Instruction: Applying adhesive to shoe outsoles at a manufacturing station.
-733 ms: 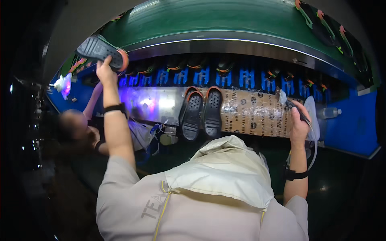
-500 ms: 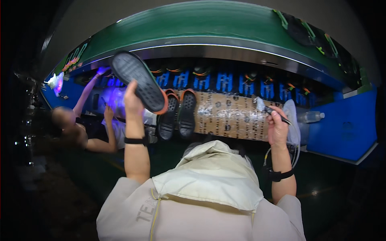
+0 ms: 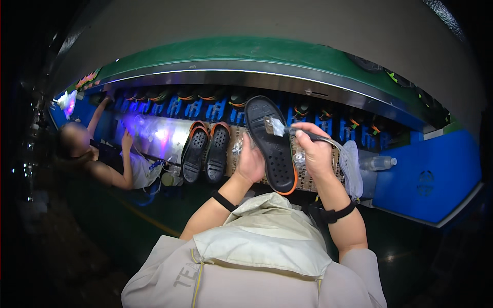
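My left hand [image 3: 250, 160] grips the left edge of a black shoe sole [image 3: 272, 149] with an orange rim at its lower end and rows of small holes. The sole is held up and tilted over the work surface, its inner face showing. My right hand [image 3: 314, 153] is closed around the dark handle of a brush [image 3: 277, 127], whose pale, flat bristles lie over the upper half of the sole. A cable or tube runs from the handle's back end. To the left of my left hand, two similar soles [image 3: 217, 153] lie side by side.
Printed brown cardboard [image 3: 236, 141] covers part of the bench. Blue racks [image 3: 215, 109] line its back beneath a metal edge [image 3: 231, 66]. A white pad [image 3: 351, 167], a clear bottle [image 3: 382, 163] and a blue panel [image 3: 426, 174] are at right. A co-worker [image 3: 105, 164] works at left under purple light.
My left hand has brought the sole right and down, to the middle. My right hand has moved left, bringing the brush over the sole. The view has shifted too.
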Action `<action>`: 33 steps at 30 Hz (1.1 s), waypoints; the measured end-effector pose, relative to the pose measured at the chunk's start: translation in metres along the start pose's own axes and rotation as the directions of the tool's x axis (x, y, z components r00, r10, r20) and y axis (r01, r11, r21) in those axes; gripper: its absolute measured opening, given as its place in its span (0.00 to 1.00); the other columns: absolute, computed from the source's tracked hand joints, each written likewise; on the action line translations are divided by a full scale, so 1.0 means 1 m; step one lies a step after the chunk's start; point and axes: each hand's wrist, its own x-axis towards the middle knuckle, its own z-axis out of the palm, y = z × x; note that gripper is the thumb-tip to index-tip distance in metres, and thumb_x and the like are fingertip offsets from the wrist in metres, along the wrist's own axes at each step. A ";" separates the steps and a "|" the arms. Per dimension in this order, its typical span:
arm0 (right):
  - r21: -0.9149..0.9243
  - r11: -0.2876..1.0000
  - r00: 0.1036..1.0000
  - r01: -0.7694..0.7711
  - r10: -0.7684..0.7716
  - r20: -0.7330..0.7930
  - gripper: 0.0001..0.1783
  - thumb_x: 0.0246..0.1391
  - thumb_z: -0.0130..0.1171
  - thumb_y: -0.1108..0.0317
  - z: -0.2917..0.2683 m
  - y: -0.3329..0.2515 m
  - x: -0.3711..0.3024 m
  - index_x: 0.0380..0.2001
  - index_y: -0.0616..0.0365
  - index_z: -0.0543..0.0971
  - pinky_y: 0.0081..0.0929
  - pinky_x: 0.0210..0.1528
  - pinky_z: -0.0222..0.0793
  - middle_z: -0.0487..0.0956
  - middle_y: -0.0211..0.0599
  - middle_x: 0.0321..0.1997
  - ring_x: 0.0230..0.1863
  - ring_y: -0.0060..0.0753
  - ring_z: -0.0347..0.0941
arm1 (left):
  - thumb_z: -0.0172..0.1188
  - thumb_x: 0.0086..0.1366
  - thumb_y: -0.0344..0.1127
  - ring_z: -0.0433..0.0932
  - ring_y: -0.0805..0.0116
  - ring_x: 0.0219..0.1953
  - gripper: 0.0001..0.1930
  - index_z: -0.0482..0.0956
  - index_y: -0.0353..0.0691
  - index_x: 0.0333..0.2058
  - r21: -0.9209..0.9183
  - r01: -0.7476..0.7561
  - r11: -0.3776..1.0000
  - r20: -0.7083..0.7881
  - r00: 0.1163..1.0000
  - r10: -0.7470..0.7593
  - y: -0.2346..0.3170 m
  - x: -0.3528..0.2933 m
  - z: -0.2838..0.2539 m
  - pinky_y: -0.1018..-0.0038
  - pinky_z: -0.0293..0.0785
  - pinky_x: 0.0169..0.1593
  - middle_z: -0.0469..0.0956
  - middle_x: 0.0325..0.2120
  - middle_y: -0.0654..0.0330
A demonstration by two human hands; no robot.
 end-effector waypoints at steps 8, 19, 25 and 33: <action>-0.293 0.926 0.970 0.236 -0.242 0.016 0.11 0.60 0.67 0.72 0.017 -0.006 0.027 0.45 0.63 0.86 0.22 0.41 0.73 0.85 0.32 0.36 0.36 0.22 0.77 | 0.27 0.80 0.66 0.66 0.61 0.71 0.39 0.62 0.42 0.72 0.239 -0.029 0.971 -0.009 0.999 0.032 -0.010 0.026 0.014 0.61 0.61 0.74 0.70 0.68 0.56; -0.610 0.752 0.803 0.252 0.189 0.565 0.14 0.53 0.70 0.67 -0.022 -0.088 0.015 0.43 0.59 0.88 0.33 0.49 0.79 0.88 0.46 0.41 0.43 0.43 0.86 | 0.25 0.77 0.71 0.73 0.58 0.67 0.42 0.65 0.44 0.71 0.275 -0.079 0.958 0.086 0.995 0.057 0.016 0.035 0.022 0.57 0.67 0.71 0.74 0.65 0.55; -0.396 0.800 0.891 0.452 -0.428 0.153 0.13 0.56 0.68 0.74 0.015 -0.056 0.020 0.46 0.61 0.87 0.31 0.41 0.76 0.85 0.42 0.36 0.37 0.35 0.81 | 0.27 0.79 0.68 0.70 0.61 0.68 0.39 0.65 0.45 0.71 0.252 -0.115 0.961 0.028 0.993 0.112 -0.007 0.016 0.034 0.60 0.65 0.72 0.72 0.66 0.59; -0.421 0.689 0.808 0.590 -0.502 0.310 0.14 0.50 0.72 0.72 0.017 -0.058 0.011 0.42 0.57 0.88 0.36 0.46 0.71 0.85 0.36 0.34 0.37 0.40 0.77 | 0.37 0.77 0.68 0.75 0.58 0.65 0.37 0.71 0.44 0.66 0.010 -0.129 0.992 0.120 0.985 0.127 -0.004 -0.002 0.050 0.59 0.70 0.69 0.75 0.63 0.56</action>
